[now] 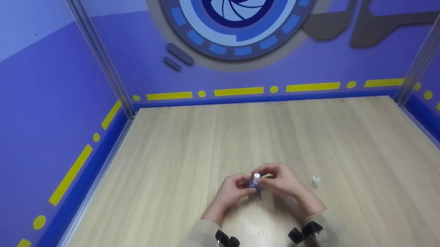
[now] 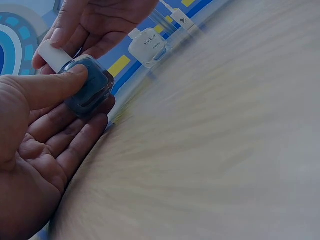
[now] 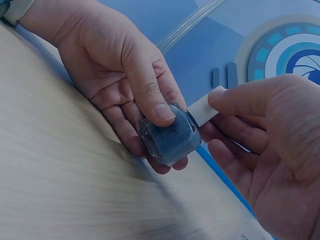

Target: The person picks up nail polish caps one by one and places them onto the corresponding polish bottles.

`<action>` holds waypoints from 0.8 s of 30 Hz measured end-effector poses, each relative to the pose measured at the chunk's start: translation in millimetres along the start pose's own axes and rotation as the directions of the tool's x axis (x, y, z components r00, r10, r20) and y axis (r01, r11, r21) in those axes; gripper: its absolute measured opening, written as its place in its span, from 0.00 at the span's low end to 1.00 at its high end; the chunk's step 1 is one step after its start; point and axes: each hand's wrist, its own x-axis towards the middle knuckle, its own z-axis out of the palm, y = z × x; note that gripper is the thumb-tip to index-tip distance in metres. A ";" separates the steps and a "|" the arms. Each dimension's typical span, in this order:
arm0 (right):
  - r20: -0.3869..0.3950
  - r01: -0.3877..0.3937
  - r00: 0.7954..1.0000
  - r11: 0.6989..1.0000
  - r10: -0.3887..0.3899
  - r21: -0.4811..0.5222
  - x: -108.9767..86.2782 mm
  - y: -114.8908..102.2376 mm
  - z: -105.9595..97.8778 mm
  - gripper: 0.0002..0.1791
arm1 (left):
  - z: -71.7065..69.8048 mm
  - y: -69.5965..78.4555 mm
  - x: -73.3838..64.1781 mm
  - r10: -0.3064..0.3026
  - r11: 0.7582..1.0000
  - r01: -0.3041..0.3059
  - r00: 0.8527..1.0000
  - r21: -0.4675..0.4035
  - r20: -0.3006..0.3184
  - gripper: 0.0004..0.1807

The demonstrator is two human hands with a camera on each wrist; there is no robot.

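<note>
From where I stand, the blue nail-polish bottle [image 3: 177, 141] is between the person's two hands, its body pinched by the left hand [image 1: 233, 189], thumb on the near face and fingers behind. The right hand [image 1: 281, 178] has thumb and fingers clamped on the white cap [image 3: 201, 110], just above the left thumb. A white bottle [image 1: 315, 181] stands on the desk [image 1: 167, 150] to the right of the right hand, well apart from both. What I'd worry about is the glass: it looks smooth, and if the right hand twisted hard, the body could spin or slip in the left thumb's grip. Were the cap loose (I can't tell how tightly it sits), a sudden pull might free it with a jerk and, if there is polish inside, splash the left fingers. A wide swing of the right forearm could also knock the white bottle over. As for direction, the blue bottle's cap end points up, with the right hand's fingers around it, and the base points down towards the desk; its long axis runs roughly upright, perhaps slightly tilted. Whether the base touches the desk, I can't tell.
</note>
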 end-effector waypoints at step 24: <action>-0.010 -0.016 1.000 1.000 0.016 0.005 1.5 2.7 0.2 0.17 | 0.1 -2.1 0.6 0.001 0.999 0.000 1.000 -0.051 0.016 0.15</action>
